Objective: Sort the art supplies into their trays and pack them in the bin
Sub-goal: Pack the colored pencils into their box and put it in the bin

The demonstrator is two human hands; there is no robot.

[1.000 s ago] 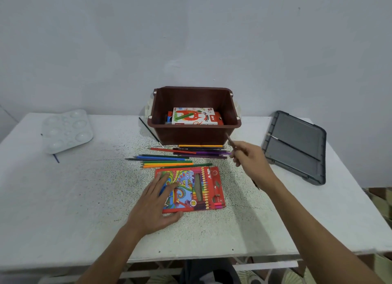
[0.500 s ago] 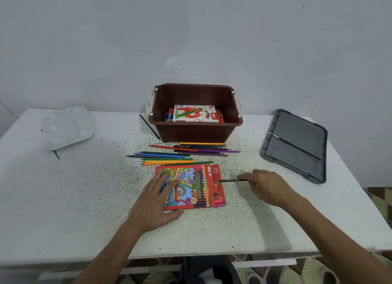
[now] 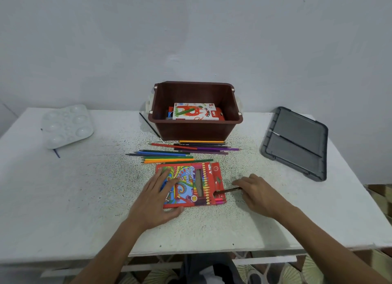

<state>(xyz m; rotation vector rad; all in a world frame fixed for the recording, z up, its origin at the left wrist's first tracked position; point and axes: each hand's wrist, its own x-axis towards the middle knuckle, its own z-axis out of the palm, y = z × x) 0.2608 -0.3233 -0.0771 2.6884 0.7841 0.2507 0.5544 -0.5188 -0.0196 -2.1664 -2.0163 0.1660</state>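
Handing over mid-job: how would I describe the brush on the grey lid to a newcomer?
On the right side of the white speckled table lies a flat dark grey plastic lid. A thin dark paintbrush with a pale tip runs diagonally across its middle. Unlike the brush beside the brown plastic bin, it rests on the lid, not the tabletop.

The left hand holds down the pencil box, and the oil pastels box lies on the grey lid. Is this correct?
In the head view the oil pastels box lies inside the brown bin, not on the grey lid. The left hand does hold down the pencil box.
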